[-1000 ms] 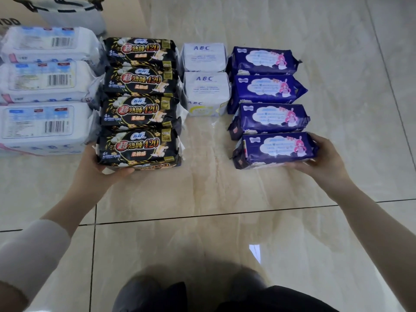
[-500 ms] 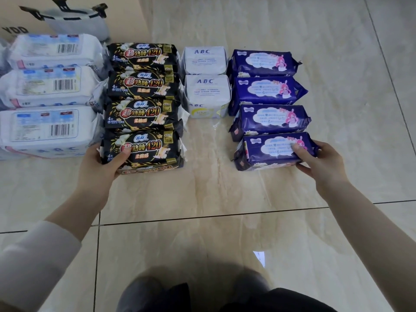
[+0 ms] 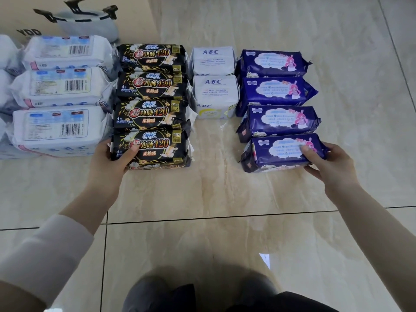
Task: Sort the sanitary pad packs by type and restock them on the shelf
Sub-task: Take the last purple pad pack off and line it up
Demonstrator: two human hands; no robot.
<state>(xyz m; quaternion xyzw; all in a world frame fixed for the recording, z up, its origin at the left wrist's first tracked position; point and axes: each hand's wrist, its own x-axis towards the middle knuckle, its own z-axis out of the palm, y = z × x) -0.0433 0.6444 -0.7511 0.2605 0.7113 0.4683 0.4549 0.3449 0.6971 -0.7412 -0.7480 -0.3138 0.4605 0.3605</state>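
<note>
Head view: nearest black pack (image 3: 155, 149) is gripped endwise by the left hand (image 3: 108, 161), nearest blue pack (image 3: 279, 153) by the right hand (image 3: 331, 163); both judged light, soft, slippery-wrapped.

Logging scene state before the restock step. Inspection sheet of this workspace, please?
Surface: glossy beige tiled floor, packs laid on it in four columns.
Job's things: white barcode packs at left, more cut off by the frame edge; four black 420 packs; two white ABC packs; four blue packs.
Clutter: grey bag with black handles, far left.
Grips: left grip holds the nearest black 420 pack by its left end; right grip holds the nearest blue pack by its right end.
Cables: nothing seen.
Surroundings: tan panel lettered YDD behind the bag; person's dark trousers at bottom.
</note>
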